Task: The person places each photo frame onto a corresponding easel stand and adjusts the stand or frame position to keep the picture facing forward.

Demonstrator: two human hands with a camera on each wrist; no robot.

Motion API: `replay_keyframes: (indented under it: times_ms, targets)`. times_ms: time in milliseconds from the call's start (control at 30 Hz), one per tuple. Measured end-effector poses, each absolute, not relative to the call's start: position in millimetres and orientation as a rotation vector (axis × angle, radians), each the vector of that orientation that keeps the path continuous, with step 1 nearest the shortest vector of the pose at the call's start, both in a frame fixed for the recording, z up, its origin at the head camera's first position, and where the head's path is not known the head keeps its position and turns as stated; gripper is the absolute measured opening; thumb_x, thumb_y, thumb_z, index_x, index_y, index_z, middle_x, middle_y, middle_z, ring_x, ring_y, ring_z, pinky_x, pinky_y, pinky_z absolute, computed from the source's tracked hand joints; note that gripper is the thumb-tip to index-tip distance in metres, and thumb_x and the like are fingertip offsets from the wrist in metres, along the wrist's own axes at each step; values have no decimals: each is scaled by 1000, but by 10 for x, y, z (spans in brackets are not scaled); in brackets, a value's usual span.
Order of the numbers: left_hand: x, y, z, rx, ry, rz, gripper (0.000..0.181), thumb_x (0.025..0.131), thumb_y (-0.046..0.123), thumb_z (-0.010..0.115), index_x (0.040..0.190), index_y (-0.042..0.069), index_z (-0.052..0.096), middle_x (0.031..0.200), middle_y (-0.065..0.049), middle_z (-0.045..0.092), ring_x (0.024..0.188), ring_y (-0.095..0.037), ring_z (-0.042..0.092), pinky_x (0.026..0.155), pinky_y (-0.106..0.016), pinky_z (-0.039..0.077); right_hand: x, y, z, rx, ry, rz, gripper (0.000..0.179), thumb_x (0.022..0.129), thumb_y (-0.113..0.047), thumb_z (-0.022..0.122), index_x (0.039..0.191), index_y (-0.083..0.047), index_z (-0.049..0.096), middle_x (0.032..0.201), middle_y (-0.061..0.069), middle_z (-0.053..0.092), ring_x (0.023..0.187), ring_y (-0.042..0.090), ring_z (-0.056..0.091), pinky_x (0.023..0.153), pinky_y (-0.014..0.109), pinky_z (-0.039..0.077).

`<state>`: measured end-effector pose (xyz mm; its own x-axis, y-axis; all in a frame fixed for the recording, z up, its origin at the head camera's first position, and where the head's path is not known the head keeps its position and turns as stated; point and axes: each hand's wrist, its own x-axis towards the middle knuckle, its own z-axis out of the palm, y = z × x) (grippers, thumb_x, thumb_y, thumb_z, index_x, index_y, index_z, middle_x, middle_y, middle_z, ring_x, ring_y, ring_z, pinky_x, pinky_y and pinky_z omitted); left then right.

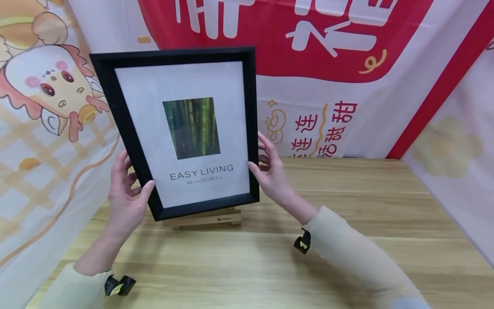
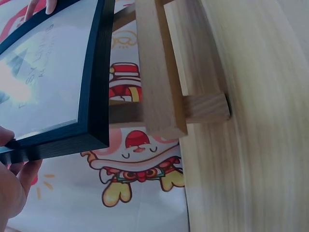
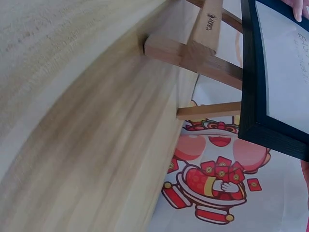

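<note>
Two sides of black frame [image 1: 185,133] pinched, left by left hand [image 1: 129,201], right by right hand [image 1: 272,174]; grips best matched, frame best held square to wooden easel [image 1: 204,220].

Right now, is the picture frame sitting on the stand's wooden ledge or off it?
Off it: both wrist views show a gap between the picture frame and the ledge.
</note>
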<state>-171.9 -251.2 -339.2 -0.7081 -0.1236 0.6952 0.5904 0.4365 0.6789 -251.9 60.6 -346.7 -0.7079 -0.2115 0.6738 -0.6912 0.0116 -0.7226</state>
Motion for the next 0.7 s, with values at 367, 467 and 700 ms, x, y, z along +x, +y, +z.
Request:
replay_keyframes:
  times_ms: [367,467,700]
  targets:
    - [-1781,-2612,-3485,-360,-2027,-1341,84,83,-24,55,153,14,27,140,-7,44,96,-16,54,73,-12,51,-2534,487,-3654,904,-1899,1694,71,88,11,62,148,-8,29,127,23,46,87,31,63,71,36,58]
    - [-1805,-2644,-3517,-362,-2031,-1349,83,84,-24,55,153,14,27,140,-5,44,96,-16,55,73,-12,50,-2524,461,-3687,897,-1899,1698,72,88,11,63,148,-8,30,127,22,46,88,31,63,70,35,58]
    - [-1862,-2693,-3576,-360,-2061,-1364,84,85,-24,54,153,15,26,140,-5,44,97,-16,54,75,-12,50,-2515,424,-3750,866,-1927,1711,74,86,15,63,148,-4,28,129,26,45,88,36,63,69,43,58]
